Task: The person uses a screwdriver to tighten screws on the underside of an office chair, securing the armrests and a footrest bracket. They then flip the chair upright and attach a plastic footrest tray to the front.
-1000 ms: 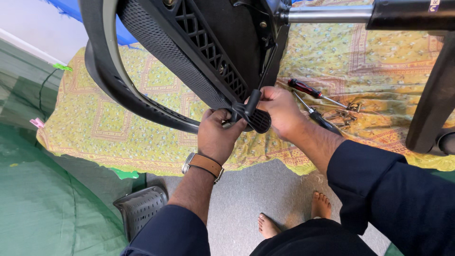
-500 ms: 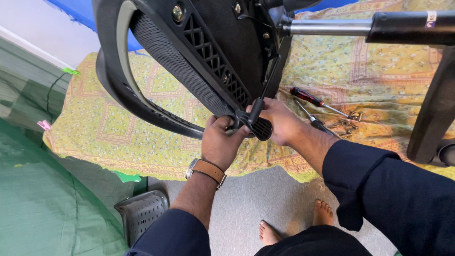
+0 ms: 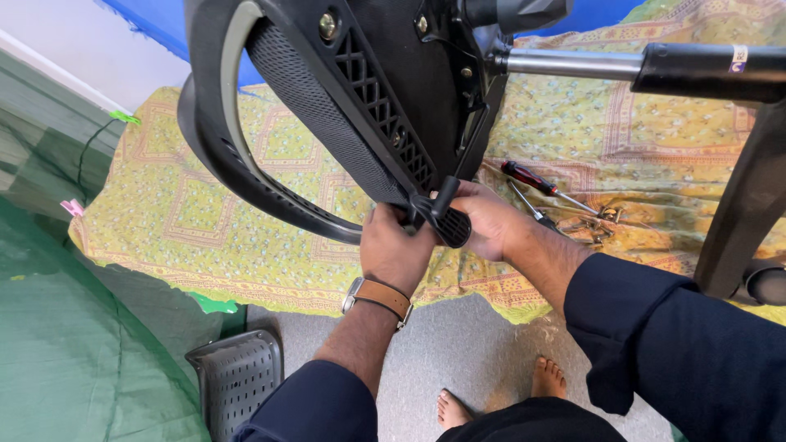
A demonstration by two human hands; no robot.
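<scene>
The upturned black chair [image 3: 360, 106] hangs just above both hands, where the left hand [image 3: 395, 245] is closed around its lower edge and the right hand [image 3: 485, 221] is wrapped on the ribbed lever [image 3: 446, 219].

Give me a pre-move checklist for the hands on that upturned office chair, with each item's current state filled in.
1. Left hand gripping the seat edge of the office chair: ok.
2. Right hand at the black lever paddle: ok, touching it.
3. Lever fully seated in its mount: cannot tell, the hands hide it.
4. Red-handled screwdriver lying on the yellow patterned cloth beside the right hand: ok.
5. Loose metal parts gathered on the cloth: ok.
6. Bare feet away from the chair: not ok, directly below the work.
</scene>
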